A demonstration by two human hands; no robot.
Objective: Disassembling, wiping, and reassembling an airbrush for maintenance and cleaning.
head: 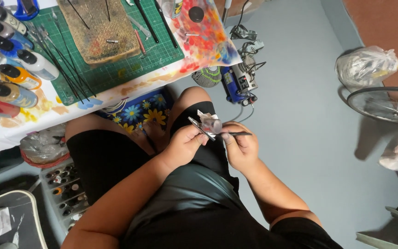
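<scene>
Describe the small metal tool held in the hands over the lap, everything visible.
The airbrush is a small, shiny silver metal tool with a round cup on top and a slim dark stem or brush poking out to the right. It lies tilted above the person's lap. The left hand grips its body from below; the right hand pinches the dark stem. A scrap of crumpled pale material sits against its upper side. Finer details are too small to tell.
</scene>
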